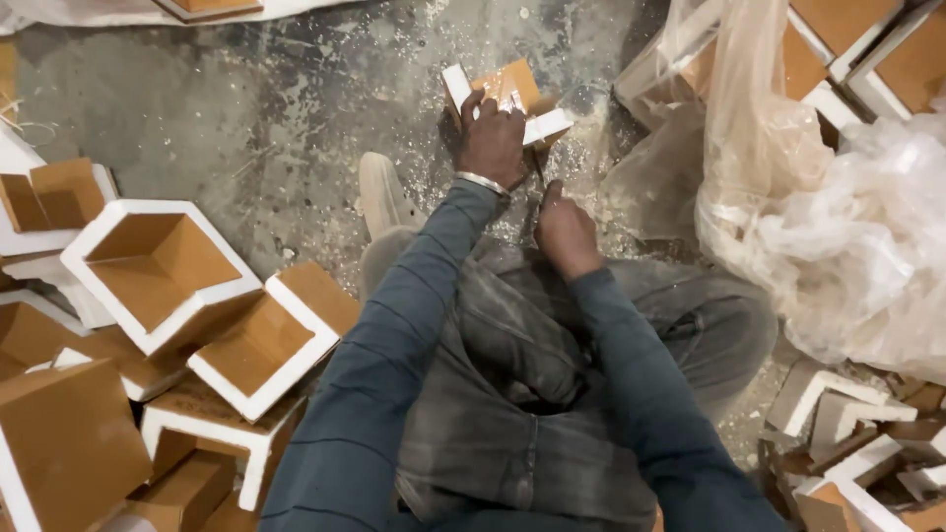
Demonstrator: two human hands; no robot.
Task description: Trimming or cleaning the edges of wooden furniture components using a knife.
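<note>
My left hand (pixel 490 138) presses down on a small brown wooden piece with white edges (pixel 517 91) that lies on the dusty concrete floor in front of my knees. A metal bangle sits on that wrist. Just below and to the right, my right hand (pixel 564 232) is closed around a thin dark tool (pixel 533 204) whose tip points up toward the piece; most of the tool is hidden by the fingers. Both forearms wear blue sleeves.
Open brown boxes with white rims (pixel 158 266) pile up at the left. Crumpled clear plastic sheeting (pixel 838 217) covers more boxes at the right. Offcuts (pixel 857 453) lie at the lower right. Sawdust (pixel 325 59) is scattered on the floor. A light shoe (pixel 382 197) shows by my left arm.
</note>
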